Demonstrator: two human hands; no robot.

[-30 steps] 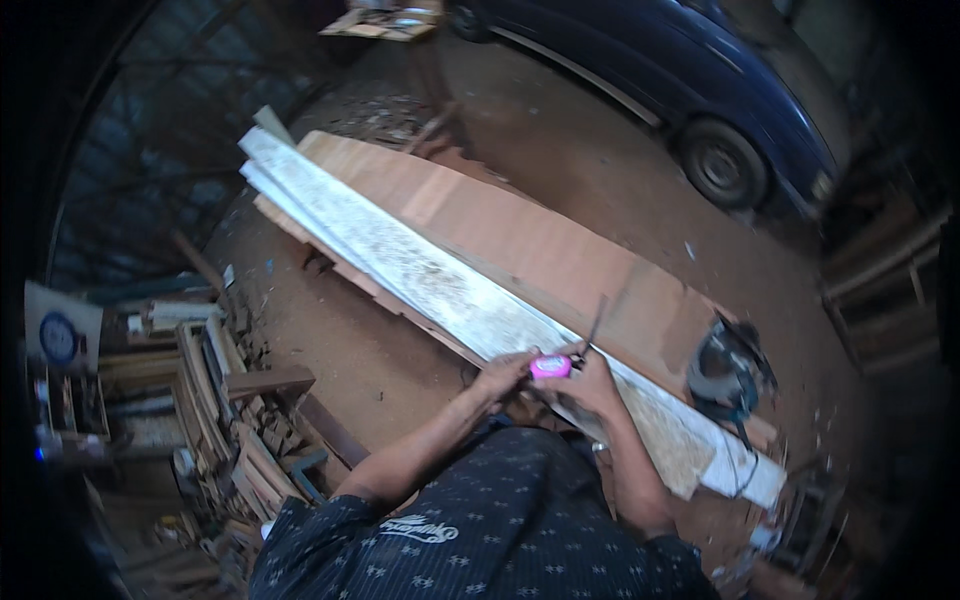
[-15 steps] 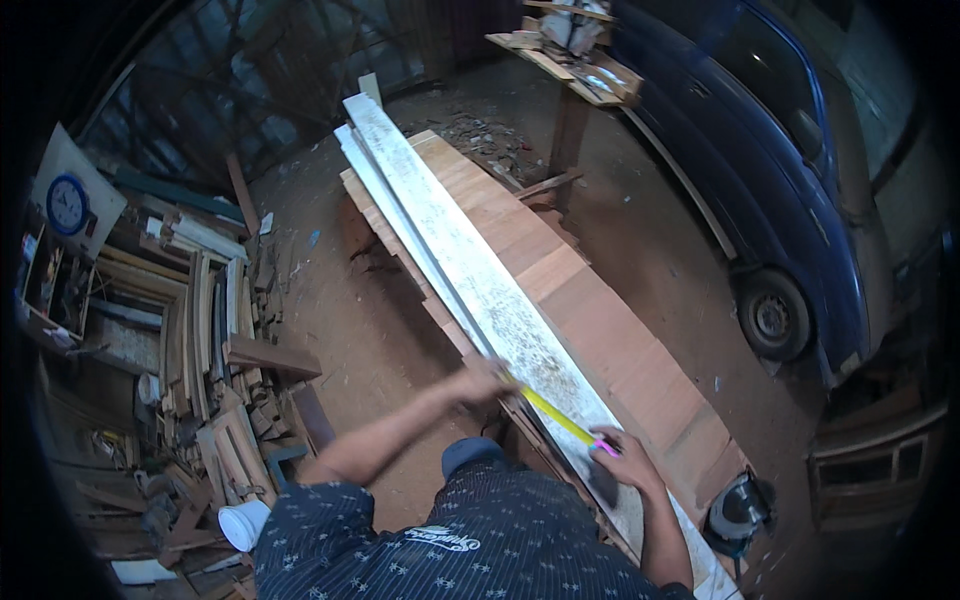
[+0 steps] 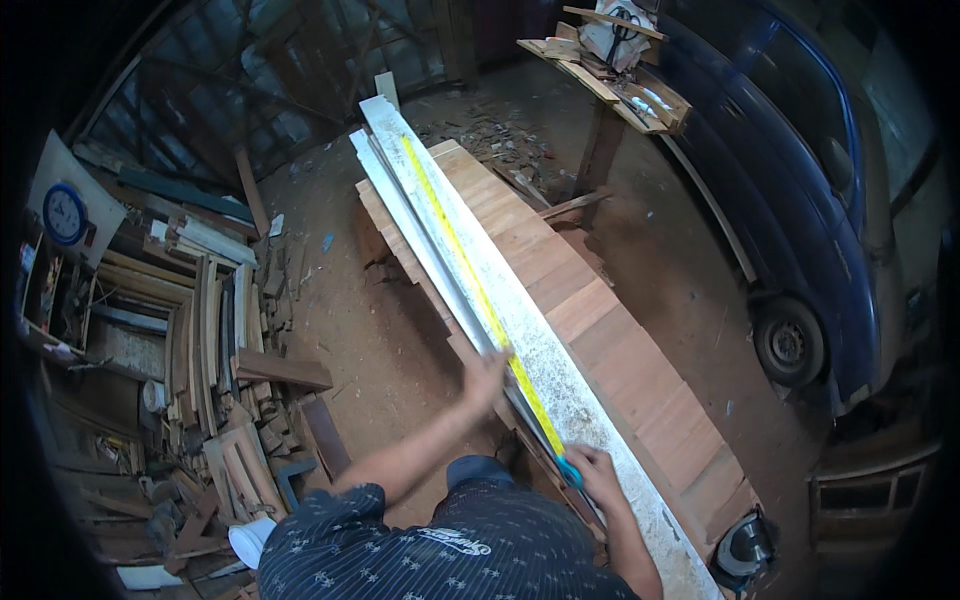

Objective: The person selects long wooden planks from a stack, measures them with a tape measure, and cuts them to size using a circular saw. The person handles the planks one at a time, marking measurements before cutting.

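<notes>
A long whitish, dark-speckled board (image 3: 531, 340) lies diagonally on the workbench. Along its left edge stretches the yellow blade of a tape measure (image 3: 456, 245), pulled out far toward the board's far end. The teal tape measure case (image 3: 570, 474) sits in my right hand (image 3: 598, 478), whose fingers are closed around it over the board's near half. My left hand (image 3: 486, 380), slightly blurred, is at the board's left edge with its fingertips closed on the yellow blade. Beside the board's left side runs a second narrow whitish board (image 3: 388, 185).
The wooden workbench top (image 3: 590, 305) shows right of the boards, with a dark power tool (image 3: 745, 548) at its near right end. A blue vehicle (image 3: 760, 150) stands at right. A cluttered wooden stand (image 3: 655, 110) rises behind. Stacked timber (image 3: 205, 330) fills the left side.
The tape blade now extends much farther along the board. My right hand has moved slightly left and nearer me with the case; my left hand remains by the board's left edge.
</notes>
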